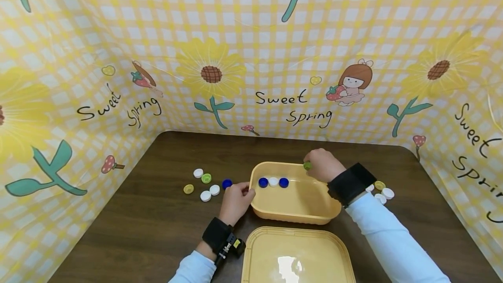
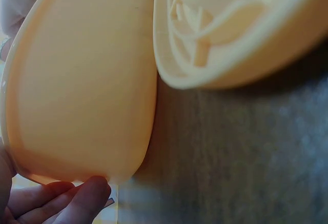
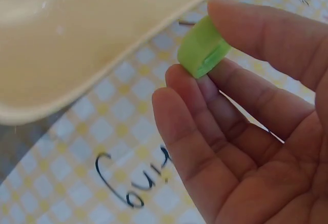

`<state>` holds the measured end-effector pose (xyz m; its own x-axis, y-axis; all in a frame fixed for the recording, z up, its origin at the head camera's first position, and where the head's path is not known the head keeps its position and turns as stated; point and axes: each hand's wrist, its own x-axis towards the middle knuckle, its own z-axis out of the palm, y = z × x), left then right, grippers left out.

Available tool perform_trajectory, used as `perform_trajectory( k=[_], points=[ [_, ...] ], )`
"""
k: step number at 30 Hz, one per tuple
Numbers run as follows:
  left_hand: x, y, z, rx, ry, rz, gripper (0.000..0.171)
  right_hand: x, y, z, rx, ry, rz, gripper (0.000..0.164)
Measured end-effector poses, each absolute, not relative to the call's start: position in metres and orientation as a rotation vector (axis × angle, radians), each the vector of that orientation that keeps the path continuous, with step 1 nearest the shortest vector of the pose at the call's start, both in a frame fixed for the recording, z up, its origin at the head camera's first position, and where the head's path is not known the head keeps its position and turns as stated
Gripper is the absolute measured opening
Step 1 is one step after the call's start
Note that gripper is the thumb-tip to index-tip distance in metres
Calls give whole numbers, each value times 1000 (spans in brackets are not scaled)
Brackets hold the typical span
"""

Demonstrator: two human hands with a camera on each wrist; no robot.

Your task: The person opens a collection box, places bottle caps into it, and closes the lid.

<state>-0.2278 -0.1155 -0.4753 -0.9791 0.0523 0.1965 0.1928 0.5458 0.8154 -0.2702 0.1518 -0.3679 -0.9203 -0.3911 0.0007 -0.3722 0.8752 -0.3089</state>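
My right hand pinches a green bottle cap between thumb and fingertips, over the back rim of a pale yellow plastic box. Inside the box, toward its left end, a blue cap, a white cap and another blue cap lie in a row. At the box's left end, my left hand grips the rim; its fingers show against the end wall in the left wrist view. A blue cap on the table lies just beyond that hand.
White caps, a green cap and a yellow cap are scattered left of the box. More caps lie to the right, partly behind the right wrist. In front of the box is a matching lid. Checked cloth surrounds the dark table.
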Motion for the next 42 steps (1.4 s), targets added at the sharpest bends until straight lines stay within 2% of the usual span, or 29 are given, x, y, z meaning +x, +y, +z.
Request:
perform_trajectory(
  k=[6,10,19,42],
  points=[
    [-227,-116,-474,-223,-2622,-1411,27,-276,133,-383,-634,2954,-420,23],
    [-227,-116,-474,-220,-2628,-1406,27,-281,127,-397,-667,2963,-395,12],
    [-227,-116,-471,-234,-2619,-1407,26,-288,118,-419,-668,2955,-363,34],
    [-225,-116,-471,-226,-2614,-1403,25,-294,115,-447,-671,3033,-266,28]
  ],
)
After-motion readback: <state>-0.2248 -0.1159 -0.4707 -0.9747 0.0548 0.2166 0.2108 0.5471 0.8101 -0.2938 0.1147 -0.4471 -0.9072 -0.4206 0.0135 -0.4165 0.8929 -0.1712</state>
